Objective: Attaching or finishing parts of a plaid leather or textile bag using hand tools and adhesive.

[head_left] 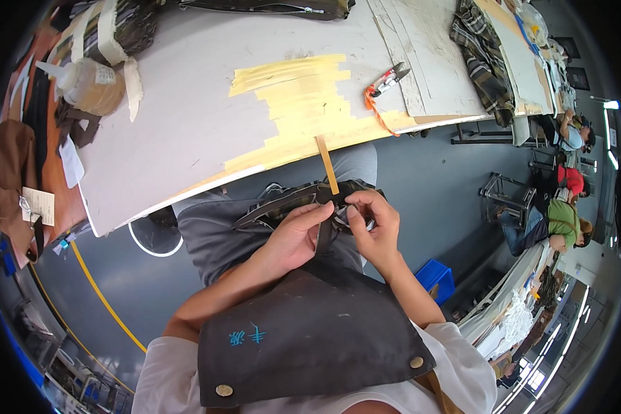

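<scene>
A dark cloth bag piece [272, 207] with a zipper [317, 238] lies over my lap, just below the near edge of the table. My left hand [298, 238] pinches its edge from the left, thumb pointing up. From the right, my right hand [377, 224] grips the same piece between thumb and fingers, close to the left fingertips. A narrow tan strip [327, 164] runs from the table edge down to the cloth between my hands. Any small part under my fingertips is hidden.
The pale table [179, 90] carries a yellow tape patch [300, 103]. Snips [389, 79] with an orange cord lie right of it, plaid cloth [486, 65] further right. A glue bottle [96, 86] stands at left. A blue bin [435, 279] is on the floor. Several people sit far right.
</scene>
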Motion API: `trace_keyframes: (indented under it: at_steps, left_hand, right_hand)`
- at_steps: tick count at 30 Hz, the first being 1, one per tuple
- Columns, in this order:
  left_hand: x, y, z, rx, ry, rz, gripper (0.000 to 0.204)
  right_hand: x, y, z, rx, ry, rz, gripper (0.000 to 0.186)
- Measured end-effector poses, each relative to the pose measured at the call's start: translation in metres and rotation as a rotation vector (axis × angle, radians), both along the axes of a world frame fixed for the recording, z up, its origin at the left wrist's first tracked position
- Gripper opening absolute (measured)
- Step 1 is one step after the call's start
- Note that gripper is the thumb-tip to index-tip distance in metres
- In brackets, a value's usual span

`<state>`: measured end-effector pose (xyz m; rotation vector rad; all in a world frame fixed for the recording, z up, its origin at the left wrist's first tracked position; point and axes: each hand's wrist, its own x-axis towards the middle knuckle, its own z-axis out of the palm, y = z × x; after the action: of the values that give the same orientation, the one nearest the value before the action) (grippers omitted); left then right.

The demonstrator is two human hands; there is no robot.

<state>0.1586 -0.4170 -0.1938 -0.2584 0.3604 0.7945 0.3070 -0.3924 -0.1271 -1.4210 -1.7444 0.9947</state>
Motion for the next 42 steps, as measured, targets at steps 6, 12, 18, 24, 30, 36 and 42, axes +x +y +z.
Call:
trace_keyframes:
  at_steps: [6,12,18,24,30,36,42]
  left_hand:
    - [0.003,0.004,0.009,-0.082,0.114,-0.002,0.022]
    - [-0.001,0.006,0.019,-0.104,0.126,0.009,0.022]
    - [0.002,0.014,0.016,-0.099,0.094,0.027,0.023]
    - [0.012,0.019,0.011,-0.059,0.142,0.095,0.024]
    - [0.000,0.033,0.012,-0.060,0.136,0.127,0.023]
    - [-0.010,0.049,0.020,0.023,0.151,0.201,0.016]
    - [-0.008,0.044,0.004,0.360,0.570,0.221,0.013]
  right_hand:
    - [-0.008,0.001,-0.010,-0.092,0.028,-0.093,0.003]
    - [-0.017,0.002,-0.004,-0.092,0.038,-0.143,0.006]
    - [-0.019,0.003,-0.006,-0.150,0.101,-0.235,0.008]
    - [-0.017,0.006,-0.008,-0.117,0.021,-0.196,0.007]
    - [-0.027,0.014,-0.005,-0.042,-0.024,-0.205,0.005]
    - [-0.021,0.025,-0.001,-0.051,-0.004,-0.137,0.011]
    - [0.002,0.014,-0.005,0.035,-0.153,0.029,0.018]
